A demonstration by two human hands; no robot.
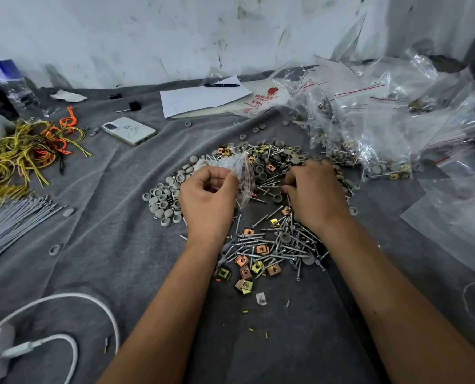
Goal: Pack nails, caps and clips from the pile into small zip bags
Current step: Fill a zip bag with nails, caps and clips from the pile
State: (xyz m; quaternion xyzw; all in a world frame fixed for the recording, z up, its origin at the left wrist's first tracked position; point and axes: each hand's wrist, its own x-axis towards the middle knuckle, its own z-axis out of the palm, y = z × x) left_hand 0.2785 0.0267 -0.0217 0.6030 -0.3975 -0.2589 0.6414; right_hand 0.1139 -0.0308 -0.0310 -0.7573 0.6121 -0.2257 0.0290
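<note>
Left hand (208,189) pinches small zip bag (243,180) upright over the pile (269,206), mouth toward right hand (312,189), whose fingers curl down into nails just beside it; whether they grip any, cannot tell.

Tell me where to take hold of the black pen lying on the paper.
Pinch the black pen across the middle of its barrel, coming straight down from above. It lies flat, running left to right on the white paper, with both long sides open for the fingers.
</note>
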